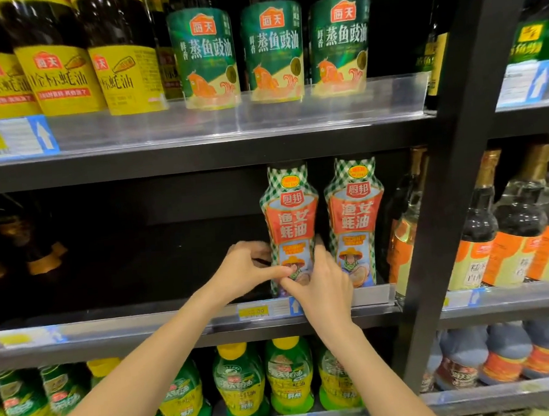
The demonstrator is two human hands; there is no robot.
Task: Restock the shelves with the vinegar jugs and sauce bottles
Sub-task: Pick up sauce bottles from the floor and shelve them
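Item: sauce bottle, upright at the front of the middle shelf, just beside a matching bottle. Your left hand and right hand both grip its lower body. The base is hidden and possibly resting on the shelf.

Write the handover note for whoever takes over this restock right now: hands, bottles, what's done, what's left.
Left hand and right hand both grip the left oyster sauce bottle, upright at the middle shelf front edge.
Done: a matching bottle stands right beside it.
Left: let go once it sits square, then probably fill the dark stretch to its left.
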